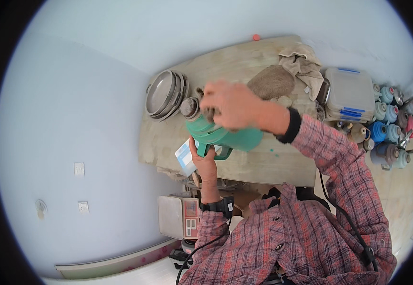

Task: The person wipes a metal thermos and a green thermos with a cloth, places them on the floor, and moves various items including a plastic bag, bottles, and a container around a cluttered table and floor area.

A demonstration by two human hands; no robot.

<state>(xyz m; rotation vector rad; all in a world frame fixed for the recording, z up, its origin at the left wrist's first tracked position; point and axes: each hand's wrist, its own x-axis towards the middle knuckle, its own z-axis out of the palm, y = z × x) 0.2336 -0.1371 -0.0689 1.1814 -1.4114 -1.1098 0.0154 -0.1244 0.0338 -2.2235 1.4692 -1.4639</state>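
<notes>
A green plastic handled jug (244, 139) lies tilted over the wooden table, its neck end towards the left. My left hand (205, 160) grips its handle from below. Over the jug's upper side is my right hand (228, 105), blurred, with something dark and brownish under its fingers; what it is cannot be told. A round knob-like piece, greyish with a pale rim (190, 108), shows just beyond the jug's neck end. A blue and white packet (186, 156) lies under the jug near my left hand.
Stacked metal pans (162, 94) stand at the table's left. A brown furry bundle (272, 82) and a beige cloth (301, 64) lie at the back right. Beyond are clear lidded boxes (351, 92) and several coloured jugs (378, 131). A scale (171, 217) stands below the table's left edge.
</notes>
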